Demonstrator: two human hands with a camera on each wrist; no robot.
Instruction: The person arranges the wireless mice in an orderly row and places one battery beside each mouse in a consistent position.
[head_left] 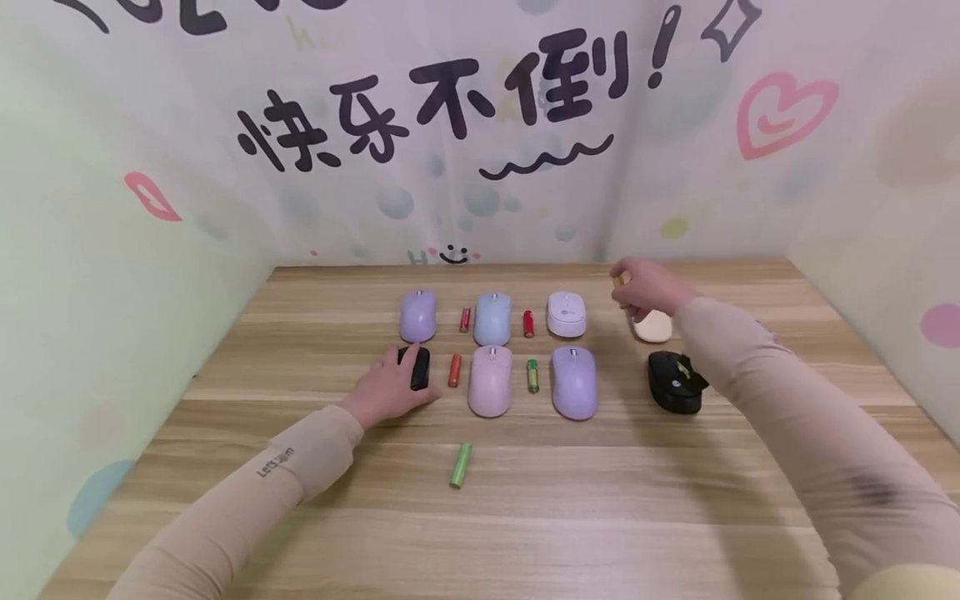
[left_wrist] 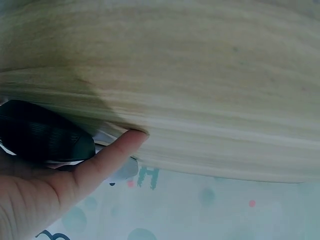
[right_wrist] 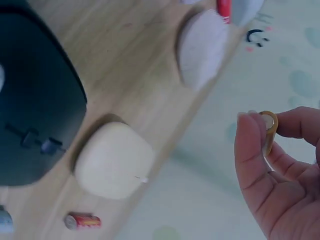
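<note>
My left hand (head_left: 386,387) rests on a small black mouse (head_left: 422,371), thumb stretched out to the right. In the left wrist view that black mouse (left_wrist: 42,131) lies against the palm beside a straight digit. Raised at the back right, my right hand (head_left: 651,285) pinches a gold-coloured battery (right_wrist: 270,132) between thumb and fingers. Below it on the table is a cream mouse (head_left: 654,327), partly covered by the hand in the head view. A larger black mouse (head_left: 675,385) sits nearer, with the right sleeve beside it.
Purple (head_left: 418,317), blue (head_left: 492,319) and white (head_left: 566,315) mice form a back row. Pink (head_left: 491,382) and lilac (head_left: 574,383) mice stand in front. Red (head_left: 528,323), orange (head_left: 454,371) and green (head_left: 533,376) batteries lie between them. One green battery (head_left: 461,465) lies nearer.
</note>
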